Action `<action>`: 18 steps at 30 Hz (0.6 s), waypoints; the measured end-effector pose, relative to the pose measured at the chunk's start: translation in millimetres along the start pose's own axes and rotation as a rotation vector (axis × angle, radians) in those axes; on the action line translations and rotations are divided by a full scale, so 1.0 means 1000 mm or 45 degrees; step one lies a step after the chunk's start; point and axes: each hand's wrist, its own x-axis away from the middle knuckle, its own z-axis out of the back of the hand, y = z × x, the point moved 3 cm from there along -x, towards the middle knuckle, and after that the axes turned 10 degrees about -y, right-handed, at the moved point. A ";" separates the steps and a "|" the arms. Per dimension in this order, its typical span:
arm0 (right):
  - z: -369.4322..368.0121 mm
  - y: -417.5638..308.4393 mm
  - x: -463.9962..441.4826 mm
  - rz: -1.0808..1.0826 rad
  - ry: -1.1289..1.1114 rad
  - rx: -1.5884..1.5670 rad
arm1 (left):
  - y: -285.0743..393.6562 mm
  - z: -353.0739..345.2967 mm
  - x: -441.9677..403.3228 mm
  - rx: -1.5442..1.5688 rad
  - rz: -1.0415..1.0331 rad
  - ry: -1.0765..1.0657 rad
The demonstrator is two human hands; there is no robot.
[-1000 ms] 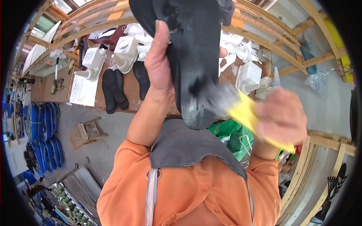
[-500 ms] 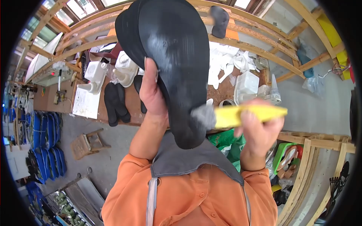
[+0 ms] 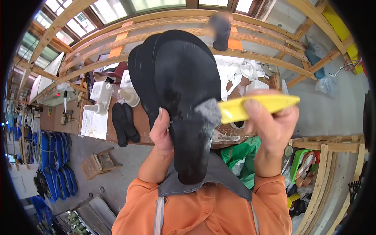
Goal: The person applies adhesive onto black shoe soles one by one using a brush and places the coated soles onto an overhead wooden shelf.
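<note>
A fanned stack of black insoles (image 3: 186,78) is held up in front of my chest, heel end down. My left hand (image 3: 161,131) grips its left edge, thumb on the upper face and the other fingers hidden behind. In my right hand (image 3: 272,121) is a brush (image 3: 254,107) with a wide yellow handle and grey bristles. Its bristle tip touches the top insole around the middle of its right side. The insole's surface looks wet and shiny, with darker damp patches near the middle and a gloss along the heel.
The brown workbench (image 3: 58,117) behind carries white plastic bottles (image 3: 100,94), a paper sheet (image 3: 94,124), more black insoles (image 3: 124,124) and white scraps (image 3: 235,76). Wooden slats (image 3: 168,23) run above it. A green bag (image 3: 248,156) lies below; a small wooden stool (image 3: 100,162) stands left.
The insole stack has come lower and nearer my chest, showing its top end. The brush has moved from the heel part up to the middle. A wet gloss now shows on the heel.
</note>
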 end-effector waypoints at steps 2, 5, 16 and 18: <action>0.005 0.003 -0.017 -0.011 0.079 -0.034 | -0.003 0.000 0.000 0.122 0.067 -0.185; 0.001 -0.001 -0.023 0.001 0.011 0.015 | -0.005 0.008 0.005 0.203 0.137 -0.301; 0.001 -0.001 -0.063 0.081 0.014 0.073 | -0.002 0.025 0.009 0.260 0.202 -0.301; 0.002 0.004 -0.074 0.087 0.077 0.024 | -0.001 0.033 0.007 0.118 0.231 -0.241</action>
